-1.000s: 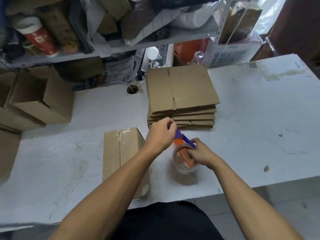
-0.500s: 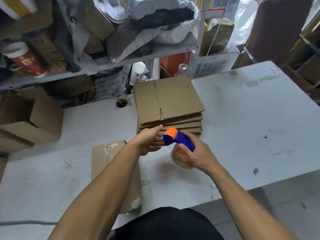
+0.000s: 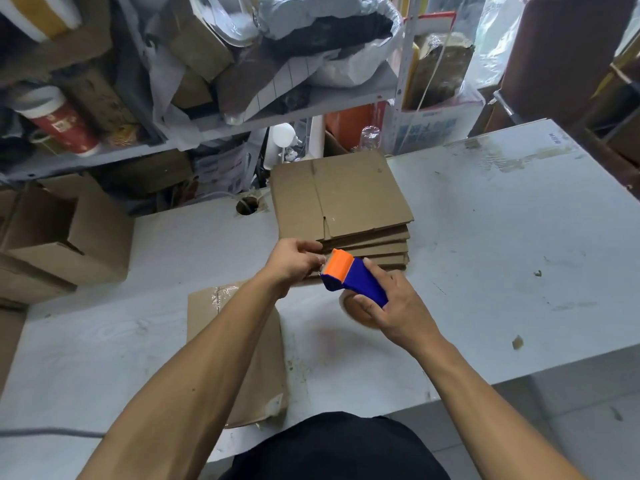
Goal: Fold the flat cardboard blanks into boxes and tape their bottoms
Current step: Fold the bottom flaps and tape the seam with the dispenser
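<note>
White table (image 3: 485, 237), right hand (image 3: 394, 306) gripping tape dispenser (image 3: 353, 278), left hand (image 3: 294, 261) fingers pinched at its tip

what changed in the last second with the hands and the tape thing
The right hand turned the tape dispenser over: a second ago its roll faced up, now the blue body and orange end are on top, lifted nearer the stack of flat blanks. The left hand followed, fingers pinched at the orange end. The taped box and the stack stayed put; the camera shifted.
</note>
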